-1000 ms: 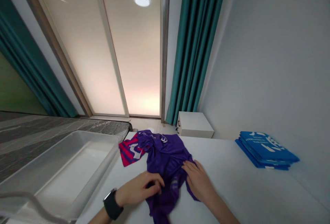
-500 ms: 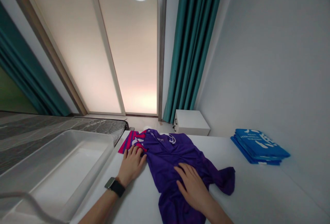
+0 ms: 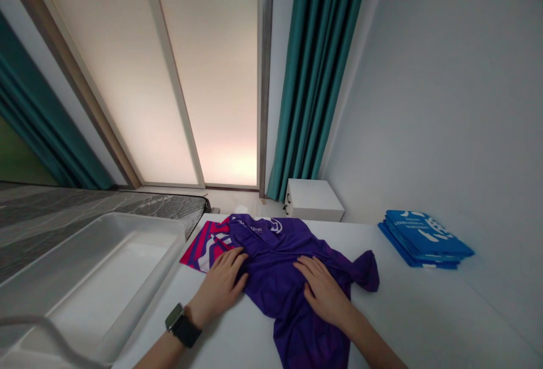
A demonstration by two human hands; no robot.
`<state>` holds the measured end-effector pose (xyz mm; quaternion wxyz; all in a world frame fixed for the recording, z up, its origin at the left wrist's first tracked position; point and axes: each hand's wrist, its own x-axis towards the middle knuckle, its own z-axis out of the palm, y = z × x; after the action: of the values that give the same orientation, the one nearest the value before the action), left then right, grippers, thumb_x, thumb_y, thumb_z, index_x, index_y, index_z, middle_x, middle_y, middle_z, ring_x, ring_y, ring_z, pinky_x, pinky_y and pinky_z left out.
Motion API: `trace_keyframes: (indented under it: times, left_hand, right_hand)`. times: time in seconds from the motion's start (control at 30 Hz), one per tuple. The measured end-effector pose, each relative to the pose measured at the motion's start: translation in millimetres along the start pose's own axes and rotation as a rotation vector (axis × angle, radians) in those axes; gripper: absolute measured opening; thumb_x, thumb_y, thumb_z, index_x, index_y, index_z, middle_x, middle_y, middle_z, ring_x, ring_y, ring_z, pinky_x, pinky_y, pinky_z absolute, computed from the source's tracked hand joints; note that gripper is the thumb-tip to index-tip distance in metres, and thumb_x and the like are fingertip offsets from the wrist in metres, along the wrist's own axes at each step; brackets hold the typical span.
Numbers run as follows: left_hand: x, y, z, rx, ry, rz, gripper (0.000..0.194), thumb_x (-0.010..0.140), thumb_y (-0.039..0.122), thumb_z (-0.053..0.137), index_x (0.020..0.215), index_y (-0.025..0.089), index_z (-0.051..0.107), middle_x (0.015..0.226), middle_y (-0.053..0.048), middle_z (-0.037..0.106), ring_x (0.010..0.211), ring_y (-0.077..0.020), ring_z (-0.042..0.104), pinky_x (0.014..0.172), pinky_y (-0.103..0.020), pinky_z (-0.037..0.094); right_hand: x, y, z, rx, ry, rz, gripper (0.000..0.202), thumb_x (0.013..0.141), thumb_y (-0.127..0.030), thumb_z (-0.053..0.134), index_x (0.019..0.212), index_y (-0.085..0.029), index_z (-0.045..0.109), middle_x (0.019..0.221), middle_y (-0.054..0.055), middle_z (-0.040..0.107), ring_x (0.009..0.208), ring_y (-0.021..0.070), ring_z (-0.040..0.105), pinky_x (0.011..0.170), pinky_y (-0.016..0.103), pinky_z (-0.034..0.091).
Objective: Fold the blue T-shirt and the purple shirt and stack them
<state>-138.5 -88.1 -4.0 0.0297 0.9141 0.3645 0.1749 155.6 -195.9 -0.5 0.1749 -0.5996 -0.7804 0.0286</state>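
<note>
A purple jersey (image 3: 271,261) lies rumpled on the white table, its collar at the far edge and its lower part running out of view toward me. One sleeve, patterned in pink, purple and white (image 3: 207,244), spreads to the left; the other is bunched and twisted at the right. My left hand (image 3: 224,281), with a dark watch on the wrist, rests on the cloth near the patterned sleeve, fingers stretched out. On the body of the jersey lies my right hand (image 3: 324,290), palm down and fingers extended.
Folded blue cloth (image 3: 424,239) with white print is stacked at the table's (image 3: 407,312) right. A translucent plastic bin (image 3: 169,256) stands to the left, a grey cable-like curve before it. Beyond the table are a white cabinet (image 3: 316,199), teal curtains (image 3: 322,74) and frosted sliding doors.
The patterned sleeve is spread further left and flatter. The right sleeve has shifted left and away from me. My left hand is slightly nearer me; my right hand has moved a little right.
</note>
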Motion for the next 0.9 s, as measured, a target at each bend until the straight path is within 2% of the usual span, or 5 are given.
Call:
trace_keyframes:
  times: [0.27, 0.5, 0.67, 0.77, 0.9]
  left_hand:
    - [3.9, 4.5, 25.6, 0.033, -0.112, -0.076, 0.059, 0.091, 0.052, 0.046, 0.146, 0.03, 0.04, 0.154, -0.006, 0.038, 0.143, -0.0376, 0.025, 0.112, -0.066, 0.019]
    - [30.9, 7.1, 15.4, 0.133, -0.046, -0.266, 0.047, 0.097, 0.041, 0.036, 0.133, 0.02, 0.056, 0.143, -0.011, 0.051, 0.14, -0.0316, 0.034, 0.113, -0.06, 0.022]
    - [24.1, 23.0, 31.4, 0.118, -0.039, -0.145, 0.055, 0.097, 0.046, 0.036, 0.146, 0.022, 0.041, 0.153, -0.01, 0.038, 0.142, -0.0308, 0.031, 0.113, -0.059, 0.023]
    - [17.6, 18.7, 35.7, 0.122, -0.059, -0.061, 0.06, 0.097, 0.052, 0.033, 0.151, 0.026, 0.031, 0.157, -0.007, 0.03, 0.144, -0.0323, 0.024, 0.114, -0.063, 0.018]
    - [19.2, -4.4, 29.1, 0.185, -0.086, -0.24, 0.064, 0.096, 0.053, 0.033, 0.152, 0.024, 0.026, 0.158, -0.009, 0.026, 0.145, -0.0377, 0.02, 0.109, -0.068, 0.017]
  right_hand:
    - [-12.5, 21.9, 14.0, -0.276, 0.213, 0.311, 0.05, 0.088, -0.025, 0.049, 0.137, -0.017, 0.05, 0.132, 0.016, 0.057, 0.121, 0.0302, 0.052, 0.102, 0.047, 0.041]
    - [-6.1, -33.7, -5.7, -0.039, 0.097, 0.108, 0.029, 0.095, -0.019, 0.041, 0.111, -0.022, 0.066, 0.087, 0.006, 0.069, 0.085, 0.0207, 0.062, 0.09, 0.04, 0.044]
    - [32.8, -22.0, -8.1, 0.026, 0.141, 0.074, 0.038, 0.094, -0.016, 0.037, 0.125, -0.02, 0.058, 0.123, 0.01, 0.064, 0.115, 0.0212, 0.055, 0.1, 0.039, 0.041]
    - [43.2, -4.3, 4.8, -0.073, 0.033, 0.115, 0.047, 0.095, -0.026, 0.042, 0.141, -0.019, 0.046, 0.144, 0.012, 0.048, 0.131, 0.0238, 0.045, 0.108, 0.042, 0.034]
    - [31.3, 11.1, 10.9, -0.292, -0.013, 0.341, 0.056, 0.096, -0.04, 0.043, 0.146, -0.016, 0.041, 0.145, 0.02, 0.046, 0.132, 0.0318, 0.043, 0.104, 0.047, 0.033]
